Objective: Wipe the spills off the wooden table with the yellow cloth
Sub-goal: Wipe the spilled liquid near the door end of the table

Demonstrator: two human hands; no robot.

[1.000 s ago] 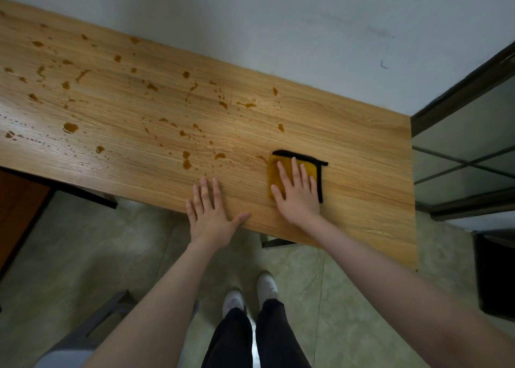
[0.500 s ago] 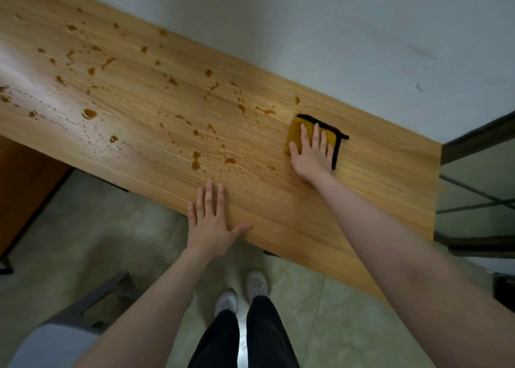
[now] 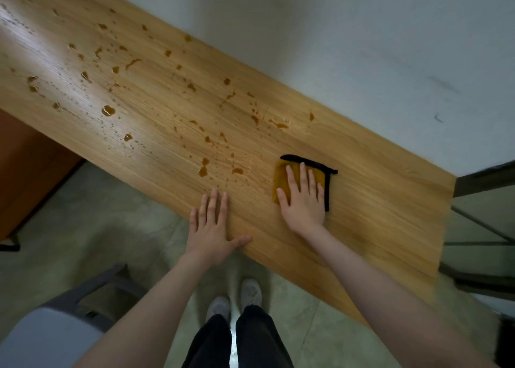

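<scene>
The right hand [image 3: 302, 200] presses the yellow cloth [image 3: 281, 176] flat under straight fingers. Brown spills [image 3: 204, 167] lie just beyond the left hand [image 3: 213, 228], seemingly resting flat on the wooden table [image 3: 390, 214].

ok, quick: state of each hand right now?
Left hand: open, flat on the wooden table, holding nothing.
Right hand: open, straight fingers pressing the yellow black-edged cloth.
</scene>
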